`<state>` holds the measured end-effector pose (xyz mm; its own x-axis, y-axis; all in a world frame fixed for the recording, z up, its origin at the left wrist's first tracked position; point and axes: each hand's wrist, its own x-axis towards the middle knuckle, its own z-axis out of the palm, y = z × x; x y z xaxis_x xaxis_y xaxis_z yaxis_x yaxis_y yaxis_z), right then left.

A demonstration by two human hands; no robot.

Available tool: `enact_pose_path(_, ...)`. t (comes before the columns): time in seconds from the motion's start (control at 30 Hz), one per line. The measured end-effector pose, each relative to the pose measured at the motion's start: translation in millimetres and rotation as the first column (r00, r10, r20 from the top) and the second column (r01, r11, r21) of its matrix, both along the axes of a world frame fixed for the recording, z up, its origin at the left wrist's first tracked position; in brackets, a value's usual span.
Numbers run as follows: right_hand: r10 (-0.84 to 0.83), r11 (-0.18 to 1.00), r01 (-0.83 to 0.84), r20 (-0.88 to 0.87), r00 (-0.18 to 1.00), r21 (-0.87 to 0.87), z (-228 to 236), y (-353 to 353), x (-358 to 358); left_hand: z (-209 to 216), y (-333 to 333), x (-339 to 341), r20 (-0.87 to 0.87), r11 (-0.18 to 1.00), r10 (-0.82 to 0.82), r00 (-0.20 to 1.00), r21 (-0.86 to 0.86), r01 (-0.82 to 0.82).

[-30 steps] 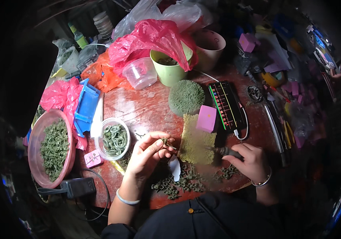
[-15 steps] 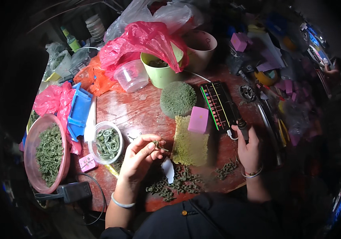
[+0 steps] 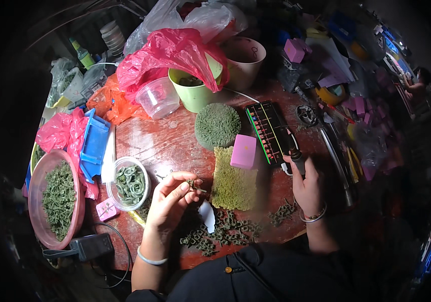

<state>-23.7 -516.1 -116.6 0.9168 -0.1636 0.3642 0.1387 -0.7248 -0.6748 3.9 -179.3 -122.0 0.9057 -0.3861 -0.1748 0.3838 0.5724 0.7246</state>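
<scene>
My left hand [image 3: 167, 204] is closed in a pinch around a small dark-green piece [image 3: 193, 185], held above the table's near side. The piece looks partly ring-shaped, with a thin stem pointing right. My right hand [image 3: 307, 182] has its fingers around a dark cylindrical tool [image 3: 297, 160] with a cable, beside a black box with colored lights [image 3: 267, 132]. A loose pile of similar green pieces [image 3: 225, 229] lies between my forearms, with a white scrap [image 3: 207, 216] on its left side. Just beyond are a yellow-green textured pad [image 3: 233, 189] and a pink block [image 3: 243, 151].
At the left stand a pink basin [image 3: 77, 221] of green pieces and a clear tub [image 3: 147, 189] of green rings. A round green pad [image 3: 218, 123] lies ahead, before a light-green bucket [image 3: 193, 98] and pink bag [image 3: 160, 55]. Pliers [image 3: 354, 163] lie right.
The whole view has shifted a little, so things sit slightly further left. My right hand has tilted the dark tool slightly. The left hand keeps its pinch on the green piece.
</scene>
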Motion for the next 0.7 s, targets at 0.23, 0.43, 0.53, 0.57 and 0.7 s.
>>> enact_pose_path(0.23,0.016,0.996,-0.018,0.029,0.999,0.085,11,-1,5,0,0,0,0.007,1.000,0.001,1.000,-0.003,-0.001)
enact_pose_path(0.43,0.097,0.994,-0.100,0.068,0.993,0.038,24,-14,34,-1,1,-2,0.010,1.000,0.016,1.000,0.016,-0.016)
enact_pose_path(0.53,0.116,0.989,-0.124,0.097,0.988,0.077,17,-14,49,-2,0,-2,0.016,0.999,0.027,1.000,0.027,-0.028)
enact_pose_path(0.57,0.113,0.987,-0.124,0.105,0.988,0.101,9,-15,53,-3,0,-1,0.013,0.999,0.024,1.000,0.026,-0.025)
enact_pose_path(0.7,0.072,0.997,-0.074,-0.062,0.995,-0.031,5,-13,52,-2,0,-1,0.012,0.999,0.031,0.999,0.029,-0.031)
